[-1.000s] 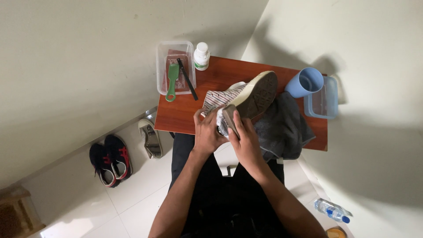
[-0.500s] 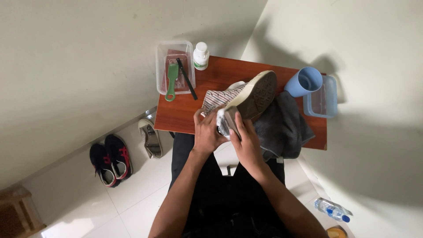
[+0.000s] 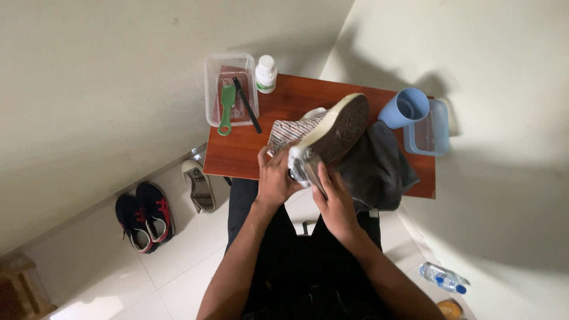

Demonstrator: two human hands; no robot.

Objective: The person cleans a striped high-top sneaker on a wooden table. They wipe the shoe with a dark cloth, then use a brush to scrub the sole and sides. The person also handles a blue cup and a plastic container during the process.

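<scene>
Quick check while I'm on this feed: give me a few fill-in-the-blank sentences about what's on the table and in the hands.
1. Both hands, the left hand and the right hand, hold a ____ with its sole turned up.
2. The green brush lies in a clear plastic ____.
3. The cup beside the dark cloth is ____ in colour.
4. On the floor by the wall sits a dark pair of shoes with ____ stripes.

Missing words: shoe; box; blue; red
</scene>
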